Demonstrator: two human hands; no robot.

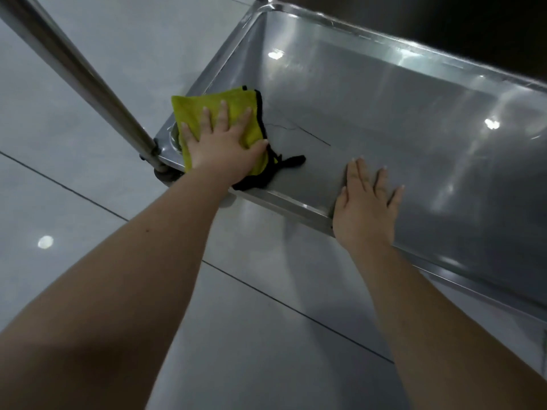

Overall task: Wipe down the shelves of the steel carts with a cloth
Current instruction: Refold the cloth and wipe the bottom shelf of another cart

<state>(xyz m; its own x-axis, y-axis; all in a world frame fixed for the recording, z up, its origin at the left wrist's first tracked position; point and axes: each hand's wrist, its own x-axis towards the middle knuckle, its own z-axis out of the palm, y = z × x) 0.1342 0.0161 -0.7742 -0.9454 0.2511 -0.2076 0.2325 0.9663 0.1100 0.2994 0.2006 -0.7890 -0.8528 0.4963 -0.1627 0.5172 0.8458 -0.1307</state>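
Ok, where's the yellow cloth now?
The cloth lies left of centre in the head view, in the shelf corner by the cart post, flat under the left hand.

steel cart shelf (384,119) | yellow cloth (204,109) in its corner | right hand (367,208) flat on it

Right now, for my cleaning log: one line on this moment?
left hand: presses yellow cloth into shelf corner | right hand: flat on shelf near edge

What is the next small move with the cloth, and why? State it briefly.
Probably slide the left hand, pressing the yellow cloth, rightward across the shelf: the cloth sits in the left corner beside the post, and most of the shelf stretches right of it.
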